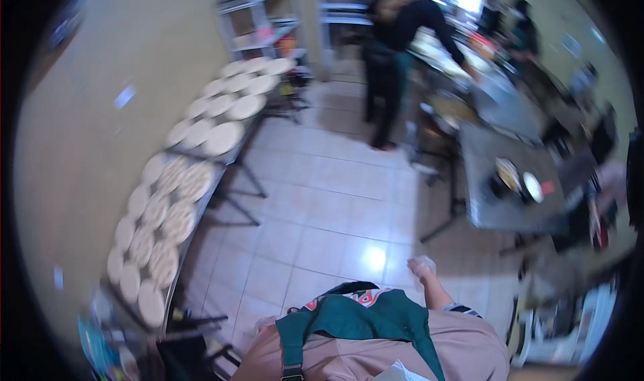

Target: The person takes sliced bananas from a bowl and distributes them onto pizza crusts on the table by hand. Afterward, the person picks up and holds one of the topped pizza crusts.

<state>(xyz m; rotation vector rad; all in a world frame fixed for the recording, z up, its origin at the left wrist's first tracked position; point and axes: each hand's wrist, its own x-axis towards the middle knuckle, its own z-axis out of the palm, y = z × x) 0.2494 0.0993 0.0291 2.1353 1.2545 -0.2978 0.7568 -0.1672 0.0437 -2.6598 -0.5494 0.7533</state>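
My right hand (422,267), in a clear plastic glove, hangs in front of my body over the tiled floor. I see nothing held in it, but its fingers are blurred. My left hand (265,323) shows only as a pale, glove-like edge beside my green apron (376,317), with its fingers hidden. Left of me, along the wall, rows of round flat dough bases (223,138) lie on long tables. Several nearer ones, such as this topped base (180,221), carry an uneven pale topping. Neither hand touches them.
A metal table (490,210) on the right holds a dark container (498,186) and a white-topped tub (532,188). Beyond it a person (412,25) leans over a counter. Shelves (258,19) stand at the back left. Table legs (251,180) reach over the tiled floor (315,200).
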